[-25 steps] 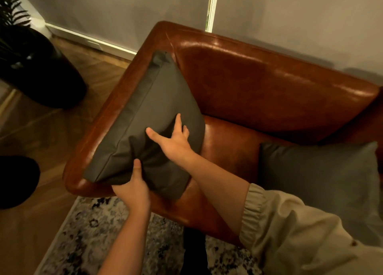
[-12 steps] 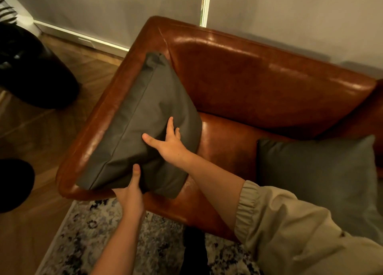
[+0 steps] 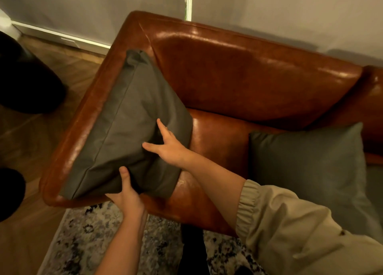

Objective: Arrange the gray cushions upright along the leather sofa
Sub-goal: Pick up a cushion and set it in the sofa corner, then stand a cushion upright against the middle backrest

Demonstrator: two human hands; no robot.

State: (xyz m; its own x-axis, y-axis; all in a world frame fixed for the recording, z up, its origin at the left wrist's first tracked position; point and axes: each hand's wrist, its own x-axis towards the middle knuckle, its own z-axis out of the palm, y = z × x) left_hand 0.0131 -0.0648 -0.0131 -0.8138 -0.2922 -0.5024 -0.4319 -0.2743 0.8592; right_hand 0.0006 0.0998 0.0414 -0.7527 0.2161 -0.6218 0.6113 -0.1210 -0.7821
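A gray cushion (image 3: 128,117) leans upright against the left armrest of the brown leather sofa (image 3: 238,67), its top corner reaching the sofa's back corner. My left hand (image 3: 126,191) grips the cushion's near lower edge, thumb on top. My right hand (image 3: 167,144) presses flat against the cushion's face with fingers spread, denting the fabric. A second gray cushion (image 3: 310,171) stands on the seat to the right, leaning toward the backrest, partly hidden by my beige sleeve.
A patterned rug (image 3: 87,239) lies in front of the sofa on a wooden floor (image 3: 27,142). Dark rounded objects (image 3: 27,82) sit on the floor at the left. A gray wall and blind stand behind the sofa.
The cushion stays against the armrest. My right hand has shifted slightly on its face and pushes deeper; my left hand keeps its grip on the lower edge.
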